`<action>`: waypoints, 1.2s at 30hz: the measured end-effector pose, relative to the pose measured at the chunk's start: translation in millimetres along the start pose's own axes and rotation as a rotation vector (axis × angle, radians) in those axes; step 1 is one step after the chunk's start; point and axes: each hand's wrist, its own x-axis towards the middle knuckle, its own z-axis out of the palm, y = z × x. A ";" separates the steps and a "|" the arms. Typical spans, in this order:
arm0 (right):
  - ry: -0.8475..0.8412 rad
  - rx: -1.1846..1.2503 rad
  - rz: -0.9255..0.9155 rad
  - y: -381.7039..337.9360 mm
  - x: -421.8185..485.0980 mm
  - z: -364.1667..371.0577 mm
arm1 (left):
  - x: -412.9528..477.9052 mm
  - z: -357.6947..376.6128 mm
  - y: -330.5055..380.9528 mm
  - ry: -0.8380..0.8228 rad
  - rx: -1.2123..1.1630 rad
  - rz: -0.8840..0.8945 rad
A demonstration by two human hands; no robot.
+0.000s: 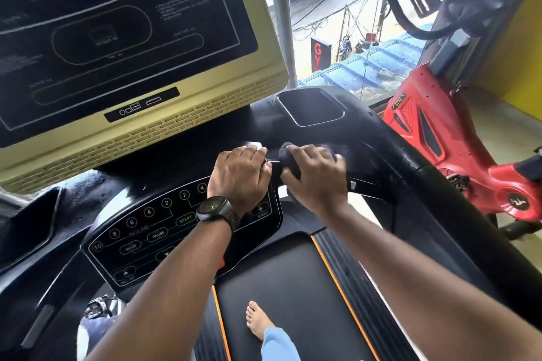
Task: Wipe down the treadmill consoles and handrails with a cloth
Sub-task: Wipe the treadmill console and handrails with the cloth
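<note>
Fingers [328,155] of right hand [318,179] grip cloth [289,160] on crosswise handrail [275,164].

A black treadmill console [181,231] is bearing both hands above its button panel: the left hand [240,176] is gripping a short handgrip [274,160], and the right hand [316,176] is holding a dark cloth [289,160] against it. A bare foot [258,319] is standing on the belt [293,281].

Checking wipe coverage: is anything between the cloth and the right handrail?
Nothing visible. The right hand holds the dark cloth on the bar; the right handrail beyond lies bare. The left hand grips the bar's other side.
</note>
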 end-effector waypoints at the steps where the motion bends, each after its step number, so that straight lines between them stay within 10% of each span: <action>1: -0.080 0.048 0.011 3.2 12.0 -6.4 | 0.9 -0.3 -0.2 -0.004 -0.003 -0.003; 8: 0.054 0.018 0.053 3.0 -9.4 0.9 | 0.9 0.9 -1.6 -0.011 -0.004 -0.002; 13: -0.173 0.132 0.132 14.8 23.2 -13.3 | 0.5 1.4 -0.5 -0.002 -0.006 -0.001; 17: 0.057 -0.022 0.074 12.9 -19.2 2.6 | 1.5 2.5 -1.6 -0.004 0.003 -0.007; 22: -0.183 0.190 0.140 32.0 18.4 -17.8 | 1.9 3.0 -1.4 -0.015 -0.003 -0.006; 26: 0.068 0.021 0.083 27.9 -19.1 -2.4 | 1.4 2.5 -2.2 0.004 -0.007 -0.002; 32: -0.274 0.309 0.224 50.8 23.1 -26.2 | -0.3 -0.1 0.2 0.014 -0.006 -0.005; 36: 0.029 0.067 0.128 42.4 -15.0 -11.0 | -0.4 2.5 -1.5 0.027 -0.004 -0.003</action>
